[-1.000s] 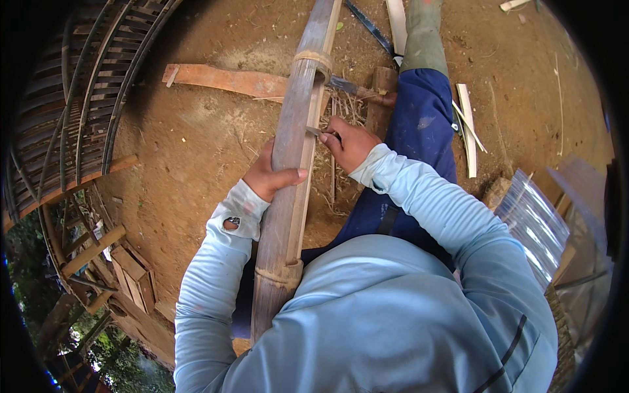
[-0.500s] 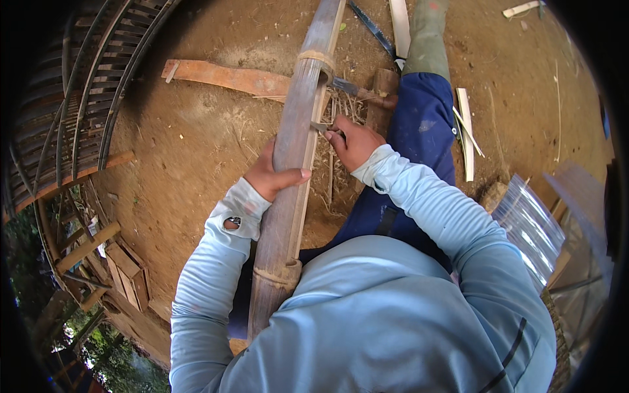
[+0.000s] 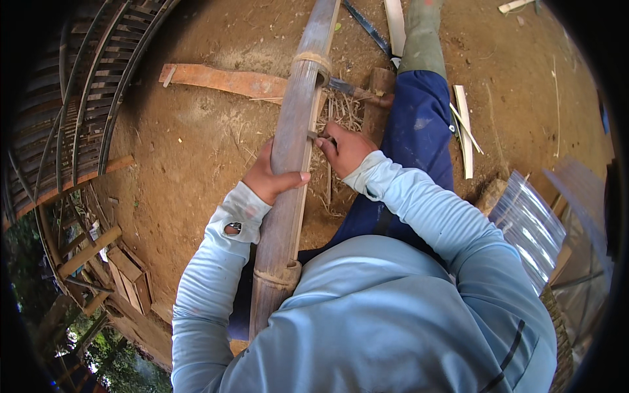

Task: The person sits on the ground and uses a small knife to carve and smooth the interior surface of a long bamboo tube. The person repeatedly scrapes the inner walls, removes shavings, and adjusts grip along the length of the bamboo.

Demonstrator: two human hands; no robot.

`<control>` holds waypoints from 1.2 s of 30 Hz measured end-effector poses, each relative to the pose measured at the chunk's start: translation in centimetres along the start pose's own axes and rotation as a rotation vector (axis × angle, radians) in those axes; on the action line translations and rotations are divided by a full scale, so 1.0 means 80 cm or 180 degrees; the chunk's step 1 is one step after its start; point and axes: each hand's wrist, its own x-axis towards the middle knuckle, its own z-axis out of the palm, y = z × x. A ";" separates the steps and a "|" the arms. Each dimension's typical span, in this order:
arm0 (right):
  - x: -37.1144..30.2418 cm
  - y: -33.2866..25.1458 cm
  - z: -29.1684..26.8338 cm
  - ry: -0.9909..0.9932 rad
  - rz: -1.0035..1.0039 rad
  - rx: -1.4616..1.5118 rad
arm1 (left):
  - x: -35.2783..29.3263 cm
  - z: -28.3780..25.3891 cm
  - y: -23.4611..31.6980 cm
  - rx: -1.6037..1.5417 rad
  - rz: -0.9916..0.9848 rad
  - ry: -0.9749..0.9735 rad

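A long split bamboo pole (image 3: 293, 118) slants from the far edge of the view down to my lap, its cut-open side facing right. My left hand (image 3: 270, 175) is wrapped around the pole near its middle, thumb lying across the top. In my right hand (image 3: 347, 152), pinched between thumb and fingers, is a small metal blade (image 3: 312, 135). The blade touches or nearly touches the pole's right cut edge, a little farther from me than my left thumb. My fingers hide most of this tool.
Beyond my right hand, a tool with a dark blade and brown handle (image 3: 367, 97) lies against a wooden block (image 3: 381, 80). A saw (image 3: 367, 27), a plank (image 3: 223, 80) and pale strips (image 3: 464, 131) lie on the dirt. Left stands a slatted bamboo structure (image 3: 108, 85); right, clear corrugated sheets (image 3: 529, 226).
My right hand has drawn the blade a short way toward me along the pole's right edge. My left hand keeps its hold in about the same place.
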 end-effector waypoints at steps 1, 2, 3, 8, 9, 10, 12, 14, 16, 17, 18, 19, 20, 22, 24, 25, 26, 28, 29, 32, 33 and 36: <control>0.005 0.001 -0.002 -0.0054 -0.0026 -0.0040 | 0.000 0.000 0.001 0.0015 -0.0008 -0.0002; 0.011 0.002 -0.003 0.0005 0.0036 -0.0003 | -0.001 0.000 -0.002 0.0010 0.0002 -0.0024; 0.021 0.001 -0.006 0.0078 0.0080 0.0029 | 0.001 -0.002 -0.005 0.0012 0.0033 -0.0039; 0.019 0.012 -0.004 -0.0145 0.0128 0.0057 | -0.002 0.000 -0.002 0.0001 -0.0011 0.0040; 0.008 0.013 0.002 -0.0014 -0.0030 0.0070 | -0.002 -0.001 -0.002 0.0061 0.0003 0.0039; 0.013 0.011 0.002 0.0020 -0.0013 0.0056 | -0.002 -0.002 -0.002 0.0121 0.0017 0.0038; 0.025 0.009 -0.005 0.0071 0.0077 0.0013 | 0.000 -0.001 -0.002 0.0117 -0.0015 0.0009; 0.045 0.030 0.005 0.0229 0.0041 0.0139 | 0.000 0.001 -0.002 0.0068 -0.0025 -0.0006; 0.040 0.031 0.005 0.0150 0.0013 0.0134 | -0.001 0.000 -0.005 -0.0031 -0.0017 0.0001; 0.022 0.015 -0.003 -0.0181 0.0109 0.0116 | 0.000 -0.001 -0.006 0.0043 0.0015 0.0001; 0.014 0.023 0.009 0.0009 -0.0045 0.0062 | 0.001 -0.003 -0.006 0.0116 0.0047 0.0001; 0.020 0.019 0.005 -0.0003 -0.0018 0.0124 | 0.001 -0.005 -0.006 0.0189 0.0078 0.0001; 0.023 0.016 0.002 -0.0018 0.0037 0.0196 | 0.002 -0.004 -0.007 0.0208 0.0071 -0.0005; 0.035 0.027 0.007 0.0146 -0.0017 0.0186 | 0.002 -0.002 -0.007 0.0247 0.0060 -0.0018; 0.035 0.023 0.006 0.0147 -0.0081 0.0151 | 0.000 0.000 -0.003 0.0067 0.0018 -0.0014; 0.021 0.020 0.007 0.0048 -0.0082 0.0120 | -0.001 0.001 -0.001 -0.0023 -0.0003 -0.0014; 0.011 0.016 0.006 -0.0063 -0.0071 0.0081 | 0.000 0.000 -0.002 0.0095 0.0040 0.0000; 0.014 0.006 -0.003 -0.0164 -0.0006 0.0066 | 0.001 -0.004 -0.006 0.0329 0.0123 0.0024; 0.021 0.006 -0.004 -0.0149 -0.0007 0.0017 | 0.002 -0.003 -0.006 0.0326 0.0106 0.0010; 0.020 0.002 -0.003 -0.0102 -0.0011 -0.0092 | 0.004 -0.003 -0.006 0.0276 0.0085 -0.0013; 0.012 -0.006 -0.004 -0.0110 0.0004 -0.0131 | 0.003 -0.004 -0.008 0.0231 0.0098 -0.0004; 0.001 -0.004 0.000 -0.0175 0.0052 -0.0155 | 0.003 -0.003 -0.008 0.0192 0.0072 0.0008</control>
